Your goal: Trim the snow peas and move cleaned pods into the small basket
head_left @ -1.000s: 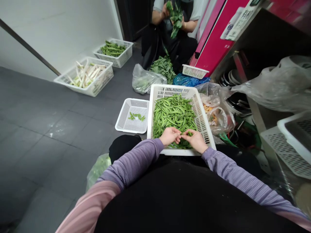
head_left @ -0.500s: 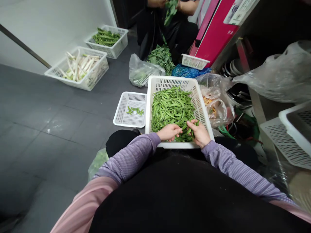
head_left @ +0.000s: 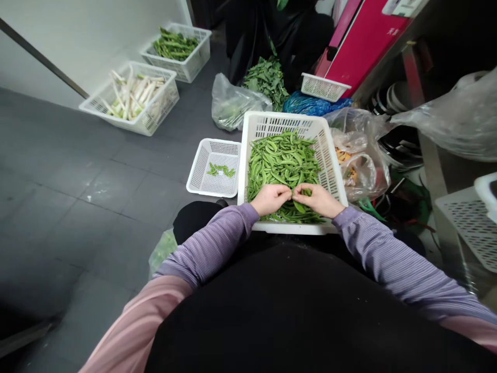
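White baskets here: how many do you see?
7: green-stalk basket, white-stalk basket, small basket by the pink box, basket with few pods, basket full of pods, two baskets at right edge; others may be hidden.

Snow peas (head_left: 283,166) lie in a basket (head_left: 287,117), a smaller basket (head_left: 213,143) just left, a plastic bag (head_left: 363,171) right.
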### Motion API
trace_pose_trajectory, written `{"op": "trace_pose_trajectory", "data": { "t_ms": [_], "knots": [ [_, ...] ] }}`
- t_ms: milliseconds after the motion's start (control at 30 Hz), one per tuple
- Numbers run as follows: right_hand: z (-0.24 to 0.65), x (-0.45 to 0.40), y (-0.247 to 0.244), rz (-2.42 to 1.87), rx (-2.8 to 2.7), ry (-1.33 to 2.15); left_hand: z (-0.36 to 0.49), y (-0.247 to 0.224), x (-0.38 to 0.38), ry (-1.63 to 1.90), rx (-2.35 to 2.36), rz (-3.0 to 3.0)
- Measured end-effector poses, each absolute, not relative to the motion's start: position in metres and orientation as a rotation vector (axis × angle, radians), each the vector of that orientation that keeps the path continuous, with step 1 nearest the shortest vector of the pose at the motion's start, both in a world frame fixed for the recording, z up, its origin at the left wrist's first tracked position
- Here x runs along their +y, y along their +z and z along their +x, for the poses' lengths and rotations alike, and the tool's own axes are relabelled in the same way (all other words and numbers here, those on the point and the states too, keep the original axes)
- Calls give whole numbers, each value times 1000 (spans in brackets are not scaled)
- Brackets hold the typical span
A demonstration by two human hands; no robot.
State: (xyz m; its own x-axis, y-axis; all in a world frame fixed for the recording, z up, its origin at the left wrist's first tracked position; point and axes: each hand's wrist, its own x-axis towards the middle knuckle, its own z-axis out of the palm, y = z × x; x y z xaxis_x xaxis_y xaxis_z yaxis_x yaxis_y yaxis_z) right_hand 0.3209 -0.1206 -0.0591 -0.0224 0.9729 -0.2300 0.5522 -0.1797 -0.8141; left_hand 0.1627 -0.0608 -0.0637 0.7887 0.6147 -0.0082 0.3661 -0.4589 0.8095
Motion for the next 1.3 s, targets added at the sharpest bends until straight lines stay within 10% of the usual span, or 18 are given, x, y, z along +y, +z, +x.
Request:
{"op": "trace_pose_trajectory", "data": {
  "t_ms": [200,367,667,1300],
  "knots": [
    [345,-136,-71,-1244,-395,1338,165,-74,-64,-80,847,2176],
    [381,-136,-71,-1530,-661,1425,165,-87,-72,-566,729,2415],
    [328,-127,-110,-2140,-2878,444,167,-86,-71,-395,755,2435],
    [335,-155,-87,-1726,-2070,469,170,-74,-71,130,824,1303]
  ]
}}
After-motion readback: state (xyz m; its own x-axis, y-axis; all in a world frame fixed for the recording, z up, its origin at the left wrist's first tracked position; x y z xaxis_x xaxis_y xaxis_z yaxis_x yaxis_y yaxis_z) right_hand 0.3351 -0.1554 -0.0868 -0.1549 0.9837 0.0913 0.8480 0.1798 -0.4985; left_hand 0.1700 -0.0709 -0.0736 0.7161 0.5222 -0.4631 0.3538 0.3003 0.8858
